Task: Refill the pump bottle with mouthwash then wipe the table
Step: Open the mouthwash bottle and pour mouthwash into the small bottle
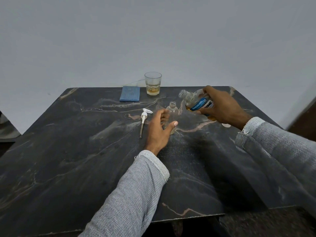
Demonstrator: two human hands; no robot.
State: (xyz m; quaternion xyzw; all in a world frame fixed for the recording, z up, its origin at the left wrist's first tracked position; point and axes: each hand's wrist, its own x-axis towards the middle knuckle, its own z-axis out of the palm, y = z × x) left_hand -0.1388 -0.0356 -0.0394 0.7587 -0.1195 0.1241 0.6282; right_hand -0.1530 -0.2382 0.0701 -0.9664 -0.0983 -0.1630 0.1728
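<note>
The table is big and dark, with pale streaks. Most things sit near its far edge.

The mouthwash bottle is the biggest of the small things. The right hand wraps around its lower half and holds it tight, up off the table, near the far right corner. The bottle leans over. Its long side runs from the hand up and to the left, and its open mouth points left, toward the pump bottle.

The pump bottle is small and clear. It stands up straight on the table, near the middle of the far half, with its open neck pointing up. It is just left of and below the big bottle's mouth. The mouth is near the neck but not over it yet, so I think it must go a bit more left and tip down.

The left hand curls loosely around the small bottle, thumb in front. It may be touching it, but I cannot tell for sure.

The pump top lies flat, left of that hand, its tube pointing toward the near edge.

A blue cloth and a glass sit at the far edge.
</note>
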